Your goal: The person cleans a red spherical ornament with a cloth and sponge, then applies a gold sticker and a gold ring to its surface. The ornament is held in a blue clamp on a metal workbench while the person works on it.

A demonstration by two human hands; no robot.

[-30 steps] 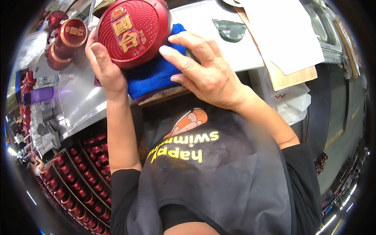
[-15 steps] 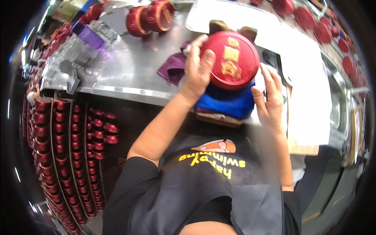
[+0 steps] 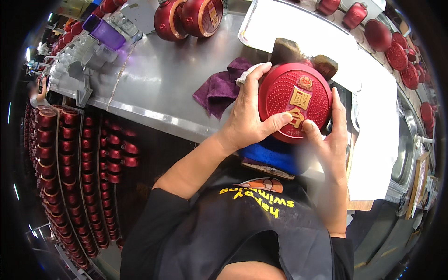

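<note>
A round, flat red bottle (image 3: 282, 86) with raised gold characters and a dotted face lies between my hands, face up. My left hand (image 3: 249, 114) wraps its left side, thumb pressed on the lower lettering. On the opposite side my right hand (image 3: 331, 140) grips the edge, with its thumb also on the lower face. Beyond the bottle's top stand two worn, dark wooden blocks (image 3: 285, 50). A blue cloth (image 3: 270, 157) over a wooden piece shows under the bottle's near edge. Beside my left hand lies a crumpled purple cloth (image 3: 217, 91), with a bit of white cloth against it.
Two similar red bottles (image 3: 203, 18) stand at the back of the steel table (image 3: 154, 79). A white sheet (image 3: 373, 144) covers the right side, and more red bottles (image 3: 354, 16) line the far right. Left of the table, a purple container (image 3: 103, 32) sits by clear glassware; racks of red bottles (image 3: 70, 154) stand below.
My right hand has closed onto the bottle's right side, where it was held apart before. My left thumb has moved down onto the lettering. The whole view has shifted a little.
</note>
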